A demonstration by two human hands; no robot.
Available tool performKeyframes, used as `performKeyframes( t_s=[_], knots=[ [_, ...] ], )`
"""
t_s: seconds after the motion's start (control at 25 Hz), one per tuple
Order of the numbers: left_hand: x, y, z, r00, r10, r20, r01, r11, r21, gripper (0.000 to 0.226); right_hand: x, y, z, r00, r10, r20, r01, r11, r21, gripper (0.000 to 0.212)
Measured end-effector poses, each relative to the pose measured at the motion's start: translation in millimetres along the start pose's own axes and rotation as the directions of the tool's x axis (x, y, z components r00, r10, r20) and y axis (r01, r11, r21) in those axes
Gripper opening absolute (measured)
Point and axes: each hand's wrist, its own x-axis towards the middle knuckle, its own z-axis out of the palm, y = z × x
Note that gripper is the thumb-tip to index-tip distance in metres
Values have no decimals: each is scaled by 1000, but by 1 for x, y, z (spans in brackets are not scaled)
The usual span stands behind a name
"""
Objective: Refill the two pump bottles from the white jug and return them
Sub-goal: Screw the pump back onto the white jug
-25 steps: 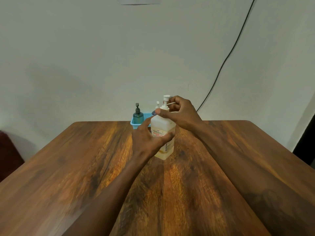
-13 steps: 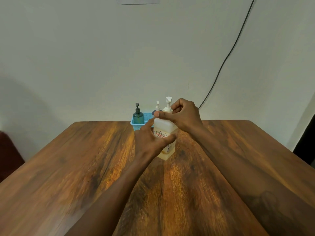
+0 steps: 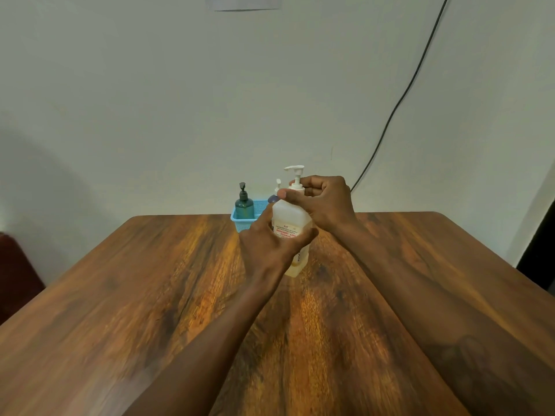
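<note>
A white jug (image 3: 292, 219) with a red-lettered label and a white pump top (image 3: 295, 172) stands upright on the wooden table (image 3: 150, 295). My left hand (image 3: 270, 244) wraps around its body. My right hand (image 3: 324, 202) grips the collar under the pump, thumb across the neck. Behind it a blue basket (image 3: 243, 224) holds a dark green pump bottle (image 3: 244, 204) and a second bottle (image 3: 274, 195) with a white pump, mostly hidden by the jug.
The basket sits at the table's far edge against a pale wall. A black cable (image 3: 399, 100) runs down the wall to the right. A dark red seat (image 3: 15, 271) shows at the left edge.
The pump head has turned and now points left. My right hand has shifted its hold around the collar. The jug and my left hand stay in place.
</note>
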Motion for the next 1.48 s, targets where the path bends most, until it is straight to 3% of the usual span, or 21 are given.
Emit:
performKeyframes(
  t_s=[0.08,0.16,0.24,0.36,0.44,0.64,0.8,0.88,1.0,1.16,1.32,1.48],
  knots=[
    [2,-1,-1,999,-24,45,24,1000,-8,75,1,0,-4,1000,-2,24,2,1000,-14,35],
    [10,-5,-6,978,-103,184,118,990,-76,78,4,1,-12,994,-4,108,3,1000,11,26],
    [20,-8,-13,913,-163,374,223,967,-125,80,2,2,-18,979,8,205,-27,995,91,17],
    [34,-10,-20,819,-177,546,326,927,-188,73,-2,4,-16,962,26,273,-58,992,109,26],
    [37,-10,-20,826,-172,537,315,930,-187,68,-2,3,-15,970,9,241,-23,998,56,27],
    [32,-10,-7,873,-182,453,288,941,-178,86,-5,-3,-9,997,-75,27,75,997,-20,21],
    [39,-8,-7,858,-159,489,271,948,-167,81,-2,-6,-19,990,-50,136,40,996,74,50],
    [41,-8,-6,835,-159,527,273,951,-145,78,1,-9,-25,977,-119,177,111,992,54,58],
    [42,-5,-1,807,-159,568,306,936,-172,72,5,-12,-28,971,-167,172,157,985,68,38],
    [46,-7,8,778,-146,611,323,927,-190,68,12,-9,-38,974,-97,207,61,983,172,25],
    [50,-11,28,799,-132,586,290,939,-183,72,21,-1,-48,974,-38,223,9,991,130,37],
    [60,-15,59,846,-100,525,207,967,-149,80,31,23,-56,996,12,84,-6,997,-72,59]
  ],
)
